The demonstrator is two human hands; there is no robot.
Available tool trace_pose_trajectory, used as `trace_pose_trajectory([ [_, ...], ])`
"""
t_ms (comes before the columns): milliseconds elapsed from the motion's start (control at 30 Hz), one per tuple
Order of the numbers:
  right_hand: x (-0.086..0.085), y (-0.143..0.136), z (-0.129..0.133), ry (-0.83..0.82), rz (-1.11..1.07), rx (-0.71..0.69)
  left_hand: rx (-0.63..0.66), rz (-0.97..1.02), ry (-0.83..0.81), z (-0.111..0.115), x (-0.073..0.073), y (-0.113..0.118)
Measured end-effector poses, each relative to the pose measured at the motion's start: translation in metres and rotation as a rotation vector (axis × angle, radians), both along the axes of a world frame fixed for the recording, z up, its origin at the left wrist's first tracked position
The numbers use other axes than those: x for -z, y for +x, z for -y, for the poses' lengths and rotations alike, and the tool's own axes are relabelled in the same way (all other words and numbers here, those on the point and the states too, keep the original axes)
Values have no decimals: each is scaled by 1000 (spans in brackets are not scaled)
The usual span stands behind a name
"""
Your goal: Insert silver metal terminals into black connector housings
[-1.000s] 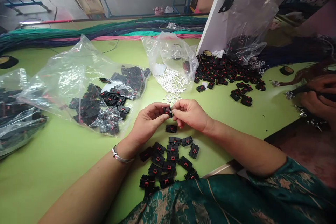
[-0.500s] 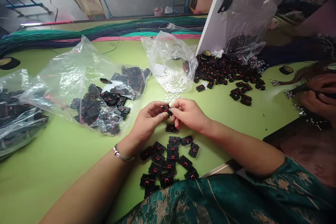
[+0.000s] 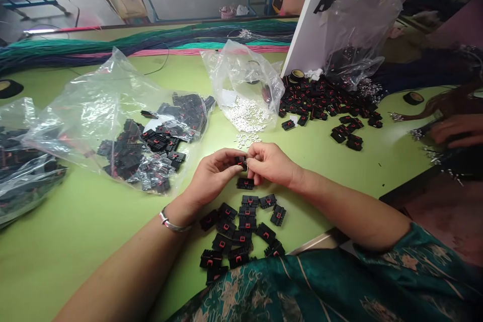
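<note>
My left hand [image 3: 215,175] pinches a small black connector housing [image 3: 241,162] with a red clip between thumb and fingers. Against the housing's right end press the closed fingertips of my right hand [image 3: 269,163]; whatever they grip is too small to make out. Just below lies another black housing with a red clip [image 3: 245,183]. Several more connector housings [image 3: 247,224] are spread between my forearms. Beyond my hands, small white pieces [image 3: 247,140] are scattered in front of an open clear bag [image 3: 241,65] holding more of them.
A large clear bag of black housings [image 3: 86,105] lies left, with another bag [image 3: 22,176] beside it. A pile of housings [image 3: 320,100] sits right, by a white upright panel [image 3: 304,25]. Cable bundles [image 3: 169,40] run along the back. A co-worker's hand [image 3: 458,131] is at far right.
My right fingertips have closed in on the housing, and the white bit seen at them earlier is now hidden. The housing has turned slightly. The co-worker's hand has shifted.
</note>
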State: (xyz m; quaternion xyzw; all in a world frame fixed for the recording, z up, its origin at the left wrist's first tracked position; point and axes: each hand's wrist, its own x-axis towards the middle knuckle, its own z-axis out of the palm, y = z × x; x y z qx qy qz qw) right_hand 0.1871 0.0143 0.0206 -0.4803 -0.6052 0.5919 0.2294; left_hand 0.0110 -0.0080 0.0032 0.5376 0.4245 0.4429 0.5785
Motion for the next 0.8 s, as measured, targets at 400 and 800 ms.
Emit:
trace_pose_trajectory([
  [400,-8,-6,4,44,-91,125,-73,278,-187,2,7,6],
  [800,2,-1,0,269,106,36,-102,-8,55,3,3,6],
])
